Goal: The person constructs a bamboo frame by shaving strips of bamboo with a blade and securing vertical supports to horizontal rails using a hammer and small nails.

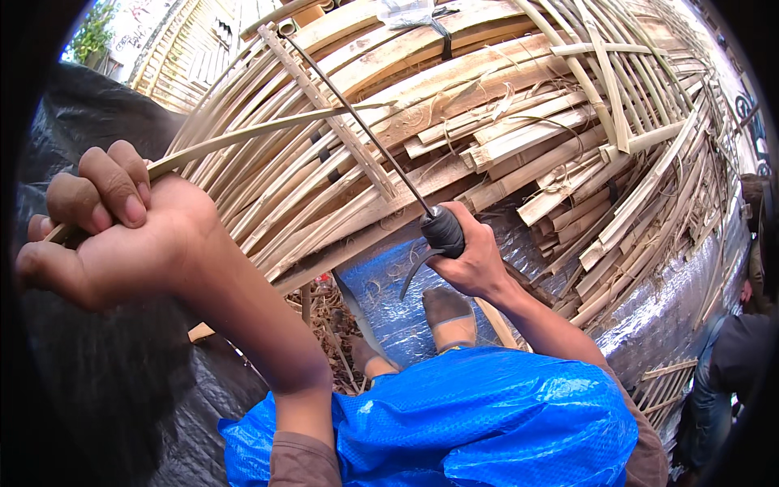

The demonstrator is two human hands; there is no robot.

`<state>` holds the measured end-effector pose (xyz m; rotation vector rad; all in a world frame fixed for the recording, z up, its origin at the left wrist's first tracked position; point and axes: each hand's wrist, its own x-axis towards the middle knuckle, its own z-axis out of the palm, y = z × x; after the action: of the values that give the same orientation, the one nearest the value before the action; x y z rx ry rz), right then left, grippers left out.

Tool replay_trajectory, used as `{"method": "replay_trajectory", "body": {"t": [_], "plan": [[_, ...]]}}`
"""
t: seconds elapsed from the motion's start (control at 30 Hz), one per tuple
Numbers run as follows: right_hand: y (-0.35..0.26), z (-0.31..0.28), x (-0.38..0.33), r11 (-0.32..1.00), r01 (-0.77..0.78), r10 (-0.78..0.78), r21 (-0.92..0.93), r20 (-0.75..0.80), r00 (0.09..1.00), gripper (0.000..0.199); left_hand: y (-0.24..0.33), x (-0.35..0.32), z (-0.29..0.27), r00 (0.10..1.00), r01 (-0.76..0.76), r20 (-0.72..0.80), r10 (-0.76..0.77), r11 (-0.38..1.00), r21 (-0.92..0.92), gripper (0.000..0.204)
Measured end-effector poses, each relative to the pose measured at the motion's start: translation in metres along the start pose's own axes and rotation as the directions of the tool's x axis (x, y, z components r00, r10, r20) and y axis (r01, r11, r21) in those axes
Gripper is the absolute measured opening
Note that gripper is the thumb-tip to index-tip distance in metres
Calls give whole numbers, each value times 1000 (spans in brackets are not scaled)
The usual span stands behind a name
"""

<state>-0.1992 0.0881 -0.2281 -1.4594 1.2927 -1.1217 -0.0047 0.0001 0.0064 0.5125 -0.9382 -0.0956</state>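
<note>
My left hand (pixel 134 219), raised at the left, is closed around one end of a long thin bamboo strip (pixel 268 131). The strip slants up to the right and crosses over a narrow wooden crossbar (pixel 312 97). In my right hand (pixel 475 258) is a long thin metal rod tool, gripped by its black-wrapped handle (pixel 443 230). The tool's metal rod (pixel 369 130) points away to the upper left, its far end near the top of the crossbar. Under the strip and rod lie many slender bamboo slats (pixel 235 191) side by side, the crossbar lying over them.
Split bamboo pieces (pixel 560 138) are piled at the right beside a bamboo lattice (pixel 641 89). A clear plastic container (pixel 406 11) stands at the back. Black sheeting (pixel 89 365) hangs at the left, and a blue cover (pixel 454 414) lies over my lap. Another person (pixel 726 373) is at the far right.
</note>
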Motion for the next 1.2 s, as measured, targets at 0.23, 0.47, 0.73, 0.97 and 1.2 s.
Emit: {"method": "replay_trajectory", "body": {"t": [0.23, 0.47, 0.73, 0.97, 1.2], "plan": [[3, -6, 7, 995, -95, 96, -37, 14, 995, 49, -8, 10, 23, 994, 88, 71, -89, 996, 12, 37], [-24, -1, 7, 996, 53, -57, 66, 70, 996, 47, -5, 22, 4, 959, 132, 264, -101, 986, -103, 35], [10, -11, 9, 988, -127, 124, -83, -38, 992, 42, -4, 12, 4, 934, 215, 328, -144, 958, -191, 34], [-12, -7, 4, 999, -27, 27, -33, -7, 1000, 40, 1, 12, 4, 933, 225, 323, -159, 958, -177, 32], [-8, -14, 11, 978, -188, 188, -94, -14, 982, 43, -15, 31, -15, 878, 217, 469, -93, 952, -217, 46]]}}
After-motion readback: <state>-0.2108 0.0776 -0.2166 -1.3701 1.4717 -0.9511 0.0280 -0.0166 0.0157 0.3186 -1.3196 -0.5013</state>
